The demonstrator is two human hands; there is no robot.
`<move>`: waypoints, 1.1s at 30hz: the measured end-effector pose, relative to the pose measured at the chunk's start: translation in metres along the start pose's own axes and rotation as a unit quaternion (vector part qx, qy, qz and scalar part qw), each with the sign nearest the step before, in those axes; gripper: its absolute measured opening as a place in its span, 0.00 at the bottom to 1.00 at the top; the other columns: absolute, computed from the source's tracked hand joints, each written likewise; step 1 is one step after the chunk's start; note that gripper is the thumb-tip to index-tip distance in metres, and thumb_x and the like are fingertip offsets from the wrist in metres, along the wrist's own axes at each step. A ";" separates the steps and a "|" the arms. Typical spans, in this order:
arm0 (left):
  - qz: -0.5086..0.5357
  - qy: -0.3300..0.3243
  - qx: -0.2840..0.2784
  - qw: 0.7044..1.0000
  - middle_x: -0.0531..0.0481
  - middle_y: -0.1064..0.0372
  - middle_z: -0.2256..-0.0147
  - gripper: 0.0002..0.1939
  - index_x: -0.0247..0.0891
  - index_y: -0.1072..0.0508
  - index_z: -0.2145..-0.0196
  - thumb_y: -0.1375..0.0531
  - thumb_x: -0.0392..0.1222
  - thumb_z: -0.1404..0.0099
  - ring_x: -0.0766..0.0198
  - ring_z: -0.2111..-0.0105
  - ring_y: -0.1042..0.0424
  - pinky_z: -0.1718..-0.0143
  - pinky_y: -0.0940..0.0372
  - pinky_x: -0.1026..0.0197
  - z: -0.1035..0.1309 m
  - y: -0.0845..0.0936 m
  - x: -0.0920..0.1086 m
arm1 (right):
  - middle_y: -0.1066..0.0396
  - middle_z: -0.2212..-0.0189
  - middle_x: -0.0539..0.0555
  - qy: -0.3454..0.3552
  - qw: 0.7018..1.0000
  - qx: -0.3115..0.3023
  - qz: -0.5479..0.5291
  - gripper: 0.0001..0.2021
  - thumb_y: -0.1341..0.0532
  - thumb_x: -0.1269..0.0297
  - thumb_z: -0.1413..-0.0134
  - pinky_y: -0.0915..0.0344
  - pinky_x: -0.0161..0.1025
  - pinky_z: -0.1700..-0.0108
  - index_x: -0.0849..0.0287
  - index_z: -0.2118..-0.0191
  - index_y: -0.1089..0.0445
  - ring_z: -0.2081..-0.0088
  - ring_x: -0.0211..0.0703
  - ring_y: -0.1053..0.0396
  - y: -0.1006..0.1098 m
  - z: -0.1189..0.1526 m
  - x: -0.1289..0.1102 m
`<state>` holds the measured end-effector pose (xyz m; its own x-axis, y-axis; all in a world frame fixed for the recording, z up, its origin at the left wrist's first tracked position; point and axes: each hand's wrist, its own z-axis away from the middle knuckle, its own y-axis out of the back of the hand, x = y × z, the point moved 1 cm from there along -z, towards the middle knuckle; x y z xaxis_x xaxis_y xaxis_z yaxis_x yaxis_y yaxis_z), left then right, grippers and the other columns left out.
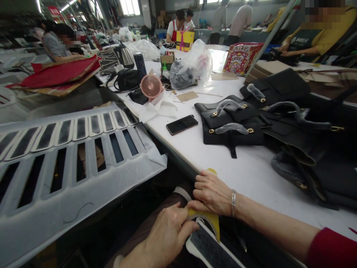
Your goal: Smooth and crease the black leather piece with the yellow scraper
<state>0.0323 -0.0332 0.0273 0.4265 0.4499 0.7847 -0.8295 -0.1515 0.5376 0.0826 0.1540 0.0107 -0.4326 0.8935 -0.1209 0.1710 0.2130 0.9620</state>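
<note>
Left hand (167, 232) and right hand (212, 193) are pinching shut on a yellow tape strip (208, 219), peeling it at the near end of a dark padded piece (209, 249) below the table edge (178, 152). Most of the piece is lying beyond the grip, apparently still untaped; finished black bags (231, 123) are resting farther off.

Both hands, left hand (167, 232) and right hand (210, 193), pinch a yellow-backed black adhesive strip (208, 232) at the white table (251, 171) edge. A dark smartphone (182, 124) lies farther up.
</note>
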 end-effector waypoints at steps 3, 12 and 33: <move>-0.021 0.000 -0.002 1.000 0.49 0.28 0.70 0.13 0.38 0.33 0.74 0.45 0.44 0.31 0.59 0.67 0.29 0.51 0.39 0.56 0.001 0.000 0.000 | 0.35 0.81 0.50 0.002 1.000 -0.001 0.000 0.26 0.50 0.48 0.34 0.54 0.44 0.64 0.58 0.79 0.36 0.73 0.40 0.45 0.002 0.000 0.000; -0.037 -0.047 -0.020 0.998 0.52 0.31 0.72 0.13 0.38 0.32 0.71 0.48 0.42 0.30 0.61 0.67 0.30 0.39 0.45 0.50 0.001 0.001 0.000 | 0.34 0.81 0.49 -0.012 1.000 -0.008 0.008 0.25 0.49 0.49 0.34 0.54 0.44 0.64 0.57 0.79 0.35 0.73 0.40 0.45 0.001 0.006 -0.006; 0.268 -0.030 -0.064 0.961 0.47 0.24 0.59 0.26 0.38 0.23 0.55 0.52 0.58 0.30 0.56 0.58 0.28 0.51 0.37 0.55 -0.002 -0.001 -0.022 | 0.32 0.79 0.50 -0.260 0.964 -0.059 0.017 0.27 0.53 0.50 0.32 0.55 0.44 0.63 0.58 0.79 0.36 0.72 0.39 0.43 -0.003 0.043 -0.058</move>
<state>0.0233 -0.0416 0.0087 -0.0578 0.2846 0.9569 -0.9717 -0.2358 0.0114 0.1450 0.1183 0.0041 0.0796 0.9829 -0.1661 0.0619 0.1614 0.9849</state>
